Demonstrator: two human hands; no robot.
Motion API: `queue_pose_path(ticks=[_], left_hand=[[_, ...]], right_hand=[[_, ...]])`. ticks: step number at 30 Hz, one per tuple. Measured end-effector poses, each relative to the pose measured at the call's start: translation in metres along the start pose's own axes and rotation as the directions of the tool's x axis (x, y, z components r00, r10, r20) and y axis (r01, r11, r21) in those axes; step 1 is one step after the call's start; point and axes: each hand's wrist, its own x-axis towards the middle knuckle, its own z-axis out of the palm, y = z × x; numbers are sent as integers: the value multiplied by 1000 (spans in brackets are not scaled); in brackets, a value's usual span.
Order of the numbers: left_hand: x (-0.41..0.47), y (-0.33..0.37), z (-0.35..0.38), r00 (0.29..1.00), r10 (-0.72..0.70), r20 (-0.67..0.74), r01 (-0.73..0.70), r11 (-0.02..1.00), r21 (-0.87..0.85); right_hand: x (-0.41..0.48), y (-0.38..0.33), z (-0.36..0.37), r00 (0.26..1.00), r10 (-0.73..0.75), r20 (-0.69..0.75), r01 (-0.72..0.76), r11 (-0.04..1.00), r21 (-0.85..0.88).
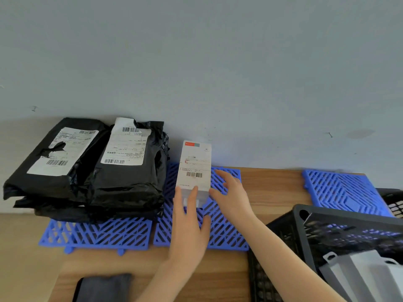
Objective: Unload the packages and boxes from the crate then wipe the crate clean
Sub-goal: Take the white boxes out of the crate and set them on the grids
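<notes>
Left hand (pixel 189 225), right hand (pixel 231 196) touch box (pixel 194 168)

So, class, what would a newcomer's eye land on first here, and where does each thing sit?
First, the tall white cardboard box with a barcode label, on the blue plastic grid mat at centre, with the left hand and right hand open against it. Next, the stacked black plastic mailing bags to its left, and the black plastic crate at lower right.

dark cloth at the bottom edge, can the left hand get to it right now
Probably yes: the left hand only rests straight fingers on the white box, gripping nothing, and the dark cloth lies uncovered on the table beside that forearm.
</notes>
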Motion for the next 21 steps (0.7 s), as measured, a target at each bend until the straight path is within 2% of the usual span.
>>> queue_pose_path(ticks=[6, 10, 15, 19, 21], left_hand=[[-62, 54, 4, 993, 63, 96, -54, 994, -91], [-117, 91, 11, 982, 139, 131, -120, 983, -141], [-192, 136, 34, 975, 193, 110, -183, 979, -91], [-252, 166, 58, 967, 249, 47, -250, 968, 2], [-279, 174, 70, 959, 272, 78, -280, 952, 119]], right_hand=[[-60, 7, -63, 985, -171, -26, 168, 982, -85], [-112, 30, -107, 967, -250, -51, 247, 967, -66], [-191, 79, -162, 927, -365, -90, 360, 931, -66], [-253, 135, -207, 929, -363, -73, 354, 928, -112], [-280, 161, -226, 943, -332, -24, 326, 935, -136]])
